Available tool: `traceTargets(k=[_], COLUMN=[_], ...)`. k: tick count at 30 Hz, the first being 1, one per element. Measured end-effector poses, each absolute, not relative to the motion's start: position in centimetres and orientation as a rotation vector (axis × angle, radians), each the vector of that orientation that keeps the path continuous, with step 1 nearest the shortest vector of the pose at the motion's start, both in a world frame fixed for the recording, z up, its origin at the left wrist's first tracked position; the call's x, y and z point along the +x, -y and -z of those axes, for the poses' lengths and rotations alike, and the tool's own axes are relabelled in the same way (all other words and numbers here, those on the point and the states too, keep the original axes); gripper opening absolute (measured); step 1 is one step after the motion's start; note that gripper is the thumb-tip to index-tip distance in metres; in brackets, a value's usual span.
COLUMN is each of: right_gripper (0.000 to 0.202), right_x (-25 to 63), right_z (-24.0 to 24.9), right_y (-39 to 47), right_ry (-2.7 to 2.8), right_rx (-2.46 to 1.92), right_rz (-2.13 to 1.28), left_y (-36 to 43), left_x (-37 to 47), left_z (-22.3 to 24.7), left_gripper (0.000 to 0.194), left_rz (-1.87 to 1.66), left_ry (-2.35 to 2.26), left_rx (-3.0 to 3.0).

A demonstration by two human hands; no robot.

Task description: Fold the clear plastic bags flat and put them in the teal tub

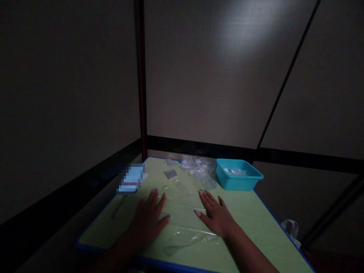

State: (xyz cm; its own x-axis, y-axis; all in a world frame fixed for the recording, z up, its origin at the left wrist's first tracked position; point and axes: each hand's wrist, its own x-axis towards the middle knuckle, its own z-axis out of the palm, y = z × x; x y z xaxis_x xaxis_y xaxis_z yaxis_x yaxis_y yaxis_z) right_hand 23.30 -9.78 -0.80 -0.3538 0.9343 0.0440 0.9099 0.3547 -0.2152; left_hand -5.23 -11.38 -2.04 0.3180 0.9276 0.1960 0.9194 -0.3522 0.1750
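Note:
A thin clear plastic sheet or bag (pixel 184 223) lies spread over the pale green table (pixel 273 235). My left hand (pixel 149 220) rests at its left side, fingers spread and palm down. On the right side, my right hand (pixel 217 216) lies flat with its fingers apart, touching the plastic. Neither hand grips anything. Beyond the hands are a small grey square (pixel 170 174) and crumpled clear plastic bags (pixel 200 172).
A turquoise basket (pixel 239 184) with clear plastic inside stands at the back right of the table. At the left edge lies a pixelated light-blue item (pixel 132 179) with a cord beside it. Walls enclose the back and left. Something white (pixel 290 229) sits beyond the right edge.

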Motion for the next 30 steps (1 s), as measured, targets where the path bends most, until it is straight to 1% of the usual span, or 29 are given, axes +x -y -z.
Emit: traceTargets(k=[2,3,5,7,14,19,25,30], right_gripper=[0.066,0.063,0.06,0.06,0.065,0.067,0.07,0.071], right_x=[23.5,23.6,23.8,23.9,23.9,23.8,23.8,23.8], right_z=[0.7,0.6,0.4,0.2,-0.3,-0.4,-0.4,-0.2], right_y=[9.8,9.8,9.9,10.0,10.3,10.3,10.3,10.4], right_ry=[2.422,2.399,2.351,2.331,2.395,2.427,2.454,2.466], right_rx=[-1.68,-1.682,-1.685,-1.674,-1.624,-1.635,-1.609,-1.587], right_rz=[-0.264,-0.284,-0.315,-0.324,-0.347,-0.366,-0.356,-0.346], left_y=[12.3,12.9,14.0,15.0,15.4,14.8,14.5,14.0], left_x=[-4.7,-4.4,-3.9,-3.6,-3.4,-3.8,-3.5,-3.0], left_z=[1.4,1.0,0.2,-0.4,-0.2,0.2,0.1,-1.1], left_gripper=[0.062,0.062,0.062,0.06,0.04,0.033,0.013,0.013], left_rz=[-0.484,-0.493,-0.445,-0.389,-0.384,-0.371,-0.377,-0.466], left_ry=[-1.609,-1.45,-1.145,-1.027,-1.072,-0.99,-0.957,-0.905], left_rx=[2.604,2.656,2.711,2.7,2.585,2.55,2.464,2.425])
